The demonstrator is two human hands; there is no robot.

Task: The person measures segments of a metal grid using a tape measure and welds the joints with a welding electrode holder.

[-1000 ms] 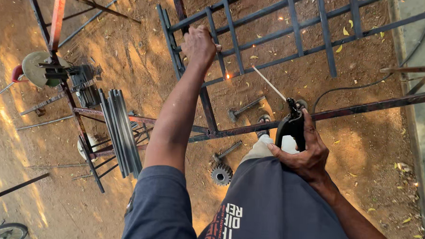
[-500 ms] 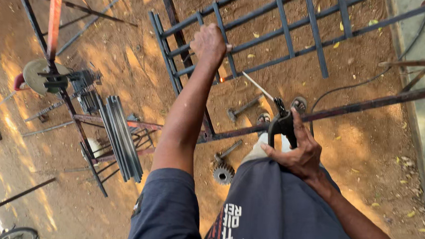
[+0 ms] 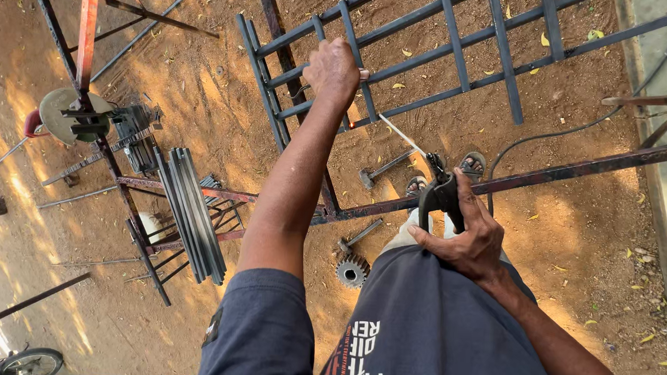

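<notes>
My left hand (image 3: 333, 69) grips a vertical bar of a grey metal grille (image 3: 399, 59) that stands upright in front of me on the dirt. My right hand (image 3: 466, 234) is closed on a black welding electrode holder (image 3: 438, 196), held near my thigh. A thin welding rod (image 3: 402, 135) sticks out of the holder toward the grille, its tip a short way below my left hand. A small glowing spot (image 3: 349, 124) shows on the grille close to the rod's tip. My sandalled feet (image 3: 471, 165) are visible under the holder.
A rusty steel frame (image 3: 559, 175) crosses in front of my legs. A hammer (image 3: 379, 171), a second hammer (image 3: 358, 235) and a gear wheel (image 3: 352, 271) lie on the dirt. A stack of grey bars (image 3: 190, 211) and a cut-off saw (image 3: 70, 116) sit left. A black cable (image 3: 576, 130) runs right.
The view has shifted slightly. The rod tip has pulled a little back from the grille and the bright weld spark has dimmed to a small glow. Both hands keep their grips.
</notes>
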